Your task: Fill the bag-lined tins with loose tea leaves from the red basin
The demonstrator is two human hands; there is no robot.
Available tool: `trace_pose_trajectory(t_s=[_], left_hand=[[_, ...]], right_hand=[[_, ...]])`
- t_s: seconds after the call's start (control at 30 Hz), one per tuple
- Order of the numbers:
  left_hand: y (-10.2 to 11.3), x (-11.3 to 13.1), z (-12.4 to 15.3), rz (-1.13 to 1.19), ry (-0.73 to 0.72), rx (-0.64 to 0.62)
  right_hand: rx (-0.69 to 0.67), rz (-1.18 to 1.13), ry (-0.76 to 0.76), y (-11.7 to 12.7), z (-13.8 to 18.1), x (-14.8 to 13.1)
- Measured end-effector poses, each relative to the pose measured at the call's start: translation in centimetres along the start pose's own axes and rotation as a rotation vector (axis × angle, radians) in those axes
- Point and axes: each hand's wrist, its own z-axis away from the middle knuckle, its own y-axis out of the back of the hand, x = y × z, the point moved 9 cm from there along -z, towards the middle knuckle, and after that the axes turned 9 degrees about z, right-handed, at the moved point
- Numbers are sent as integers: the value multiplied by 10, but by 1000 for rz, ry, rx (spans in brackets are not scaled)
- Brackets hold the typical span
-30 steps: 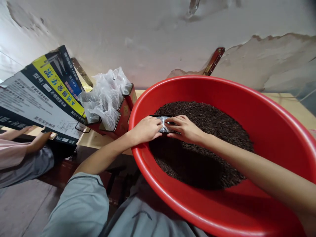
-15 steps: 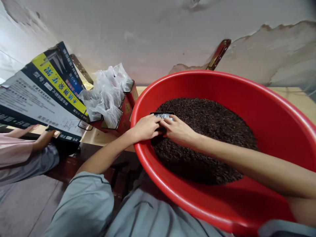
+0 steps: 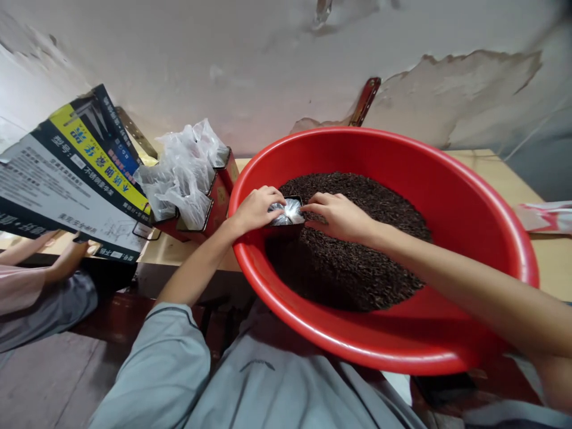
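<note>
Over the left part of a large red tub (image 3: 485, 244), I see a small open tin (image 3: 286, 232) with a dark rim. A clear plastic bag (image 3: 291, 210) is tucked down inside its mouth. My left hand (image 3: 259, 208) grips the tin's left side, its fingers bent over the rim onto the bag. My right hand (image 3: 337, 217) is at the tin's right edge with its fingers apart; whether the fingertips touch the rim is hard to tell. Beneath both hands lies a heap of dark, thin loose leaves (image 3: 366, 256), probably tea.
Several red tins (image 3: 218, 196) with clear bags (image 3: 185, 167) sticking up stand left of the tub. Beyond them is a printed cardboard box (image 3: 75, 173). Another person's arm (image 3: 67, 262) shows at far left. A red and white packet (image 3: 547, 217) lies on the table at right.
My hands have moved apart: the right one shifted rightward off the tin's middle, and the bag in its mouth now shows more. The view has shifted slightly.
</note>
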Motion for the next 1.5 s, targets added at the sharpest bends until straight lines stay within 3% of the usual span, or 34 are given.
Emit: trace_pose_trajectory(t_s=[0.13,0.2,0.3,0.47,0.57,0.77,1.03,1.5], left_hand=[[23,-1,4,42,-10,99],[25,2,4,45,-11,99],[8,13,1,1,-33,-15],[-31,31,-6,-130,-81,-252],[-38,31,-9,-152,-79,-317],[-26,17,-6,-115,-30,-301],[-33,10,-5,-88,17,-309],[-32,17,-9,-128,22,-319]], right_hand=[[-25,83,-84,-2,23,28],[-67,109,-113,-7,31,35],[-113,125,-110,-16,37,25],[-126,106,-20,-26,36,-12],[-148,111,26,-30,33,-25],[-257,109,-19,-32,18,-22],[-412,194,-12,-26,-4,-26],[-366,210,-89,-24,-21,-30]])
